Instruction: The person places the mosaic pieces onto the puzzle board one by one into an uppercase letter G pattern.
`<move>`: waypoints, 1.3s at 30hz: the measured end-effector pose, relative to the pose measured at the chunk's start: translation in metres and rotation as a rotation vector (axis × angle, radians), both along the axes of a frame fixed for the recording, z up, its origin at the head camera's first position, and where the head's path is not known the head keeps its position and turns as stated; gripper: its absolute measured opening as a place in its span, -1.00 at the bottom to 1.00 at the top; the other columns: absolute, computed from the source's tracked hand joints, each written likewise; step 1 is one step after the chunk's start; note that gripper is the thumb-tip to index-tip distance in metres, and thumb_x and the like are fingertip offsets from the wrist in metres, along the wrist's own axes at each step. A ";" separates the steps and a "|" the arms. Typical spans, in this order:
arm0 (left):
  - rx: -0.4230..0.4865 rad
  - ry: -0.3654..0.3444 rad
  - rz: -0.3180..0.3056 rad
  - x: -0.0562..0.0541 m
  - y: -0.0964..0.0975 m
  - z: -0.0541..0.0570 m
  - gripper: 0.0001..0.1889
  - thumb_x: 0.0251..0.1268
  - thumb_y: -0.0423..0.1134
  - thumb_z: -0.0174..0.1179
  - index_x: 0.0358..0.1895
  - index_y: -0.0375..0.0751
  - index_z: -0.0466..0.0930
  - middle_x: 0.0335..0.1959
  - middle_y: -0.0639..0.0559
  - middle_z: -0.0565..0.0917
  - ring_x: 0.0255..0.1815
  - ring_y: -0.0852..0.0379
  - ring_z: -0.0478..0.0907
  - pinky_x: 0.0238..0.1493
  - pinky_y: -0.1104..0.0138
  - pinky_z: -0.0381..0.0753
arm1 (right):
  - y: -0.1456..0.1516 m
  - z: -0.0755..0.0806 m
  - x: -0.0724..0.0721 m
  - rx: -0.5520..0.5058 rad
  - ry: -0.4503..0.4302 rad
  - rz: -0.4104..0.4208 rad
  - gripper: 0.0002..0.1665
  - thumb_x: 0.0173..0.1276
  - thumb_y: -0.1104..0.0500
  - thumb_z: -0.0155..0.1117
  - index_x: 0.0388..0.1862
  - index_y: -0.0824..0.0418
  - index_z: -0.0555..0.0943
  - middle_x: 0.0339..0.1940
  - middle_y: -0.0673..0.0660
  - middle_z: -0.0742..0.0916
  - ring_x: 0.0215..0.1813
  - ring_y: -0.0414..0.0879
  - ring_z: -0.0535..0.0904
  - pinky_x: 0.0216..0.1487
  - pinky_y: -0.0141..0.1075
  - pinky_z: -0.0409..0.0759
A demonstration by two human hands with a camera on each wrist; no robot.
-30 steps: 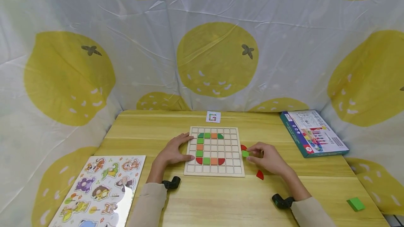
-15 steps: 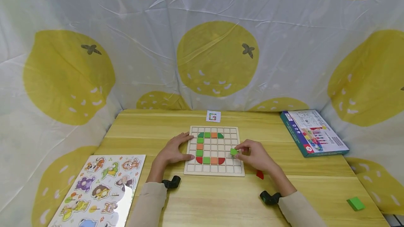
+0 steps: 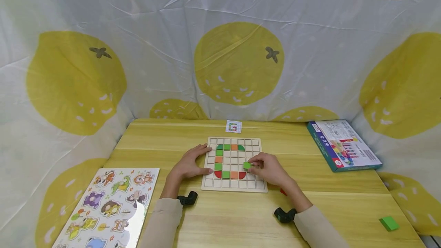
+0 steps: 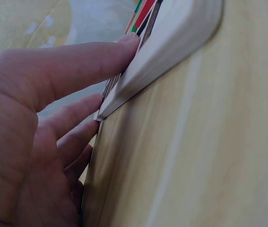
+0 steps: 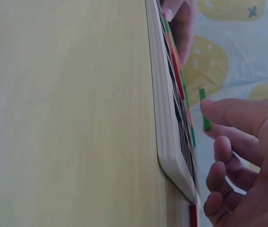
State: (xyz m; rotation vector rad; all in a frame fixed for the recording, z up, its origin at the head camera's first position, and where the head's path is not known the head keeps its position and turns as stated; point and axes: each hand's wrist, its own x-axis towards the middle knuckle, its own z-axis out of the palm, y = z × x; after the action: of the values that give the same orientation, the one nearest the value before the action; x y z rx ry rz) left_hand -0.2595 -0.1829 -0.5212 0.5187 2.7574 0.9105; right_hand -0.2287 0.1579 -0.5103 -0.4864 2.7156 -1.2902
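A wooden grid board [image 3: 255, 154] lies on the table, with green, orange and red tiles [image 3: 225, 174] set in its squares in a C-like outline. Between thumb and fingertip, my right hand [image 3: 270, 169] pinches a small green square tile [image 5: 204, 111]. It is over the right part of the board, just above the red corner tile [image 3: 242, 175] in the head view. My left hand [image 3: 189, 163] rests at the board's left edge, thumb [image 4: 108, 59] on the rim and fingers stretched along the side. Its other fingertips are partly hidden behind the board in the left wrist view.
A small pattern card [image 3: 234, 126] lies behind the board. At back right is a flat box [image 3: 348, 146], and a loose green block [image 3: 389, 223] sits front right. An animal puzzle board [image 3: 117, 198] lies left. A red piece [image 3: 283, 191] shows partly under my right wrist.
My right hand has carried the green tile leftward from beside the board's right edge to over its squares. The left hand has stayed in place.
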 end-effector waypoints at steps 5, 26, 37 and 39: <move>-0.007 -0.005 -0.002 0.000 -0.001 0.000 -0.08 0.08 0.19 0.44 0.57 0.14 0.34 0.69 0.06 0.16 0.71 -0.18 -0.01 0.61 -0.28 0.06 | -0.006 -0.002 -0.002 -0.025 -0.016 0.015 -0.76 0.28 0.22 0.52 -0.06 0.18 0.80 -0.37 0.01 0.63 -0.36 -0.13 0.44 -0.36 -0.42 0.40; 0.007 -0.004 0.001 0.001 0.001 0.001 -0.09 0.06 0.17 0.45 0.56 0.14 0.36 0.68 0.07 0.18 0.71 -0.18 0.00 0.60 -0.28 0.05 | -0.015 -0.007 -0.005 -0.022 -0.035 0.045 -0.77 0.31 0.25 0.47 -0.06 0.25 0.77 -0.40 0.03 0.61 -0.40 -0.16 0.42 -0.40 -0.43 0.39; -0.003 -0.005 -0.002 0.000 0.001 0.001 -0.08 0.07 0.18 0.45 0.57 0.13 0.34 0.68 0.06 0.17 0.71 -0.18 0.00 0.60 -0.29 0.06 | -0.012 -0.006 -0.006 -0.021 -0.039 0.020 -0.81 0.34 0.21 0.47 -0.08 0.18 0.78 -0.39 0.01 0.62 -0.38 -0.14 0.44 -0.38 -0.43 0.38; -0.001 -0.003 0.000 0.000 0.001 0.001 -0.08 0.07 0.17 0.45 0.57 0.13 0.34 0.68 0.06 0.17 0.71 -0.19 0.00 0.60 -0.30 0.06 | -0.010 -0.006 -0.006 -0.021 -0.040 0.015 -0.79 0.34 0.18 0.48 -0.07 0.17 0.78 -0.40 0.01 0.62 -0.37 -0.14 0.44 -0.37 -0.43 0.38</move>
State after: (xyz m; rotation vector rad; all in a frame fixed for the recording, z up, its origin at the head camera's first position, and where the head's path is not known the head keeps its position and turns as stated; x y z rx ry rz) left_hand -0.2591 -0.1821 -0.5203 0.5171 2.7545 0.9097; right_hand -0.2351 0.1481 -0.5161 -0.4772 2.6629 -1.3120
